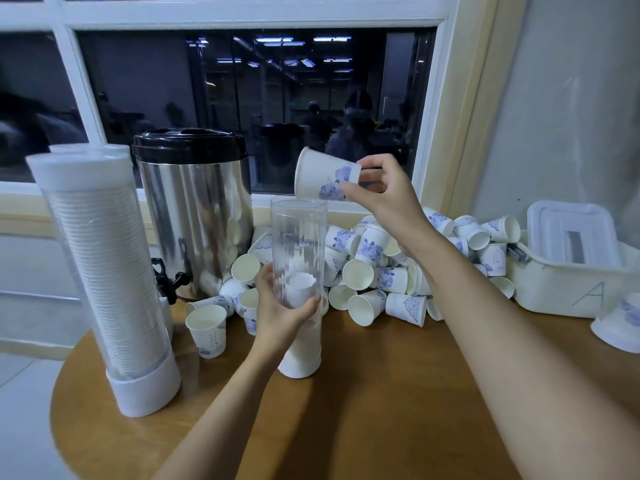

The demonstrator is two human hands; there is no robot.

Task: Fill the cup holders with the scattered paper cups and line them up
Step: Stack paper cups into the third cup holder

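Note:
A clear tube cup holder (298,233) with a white base stands mid-table, with a short stack of cups low inside. My left hand (277,311) grips its lower part. My right hand (377,192) pinches a white paper cup with blue print (320,176), tilted on its side just above the tube's open top. A pile of several scattered paper cups (374,268) lies behind, against the window sill. At the left stands a filled cup holder (110,271) with a white base and cap; another holder's top shows behind it.
A steel drink urn (197,209) with a black lid and tap stands at the back left. A white lidded box (571,271) sits at the right, with a loose cup (620,327) in front of it. One upright cup (207,329) stands between the holders. The round wooden table's edge (60,386) curves at the left.

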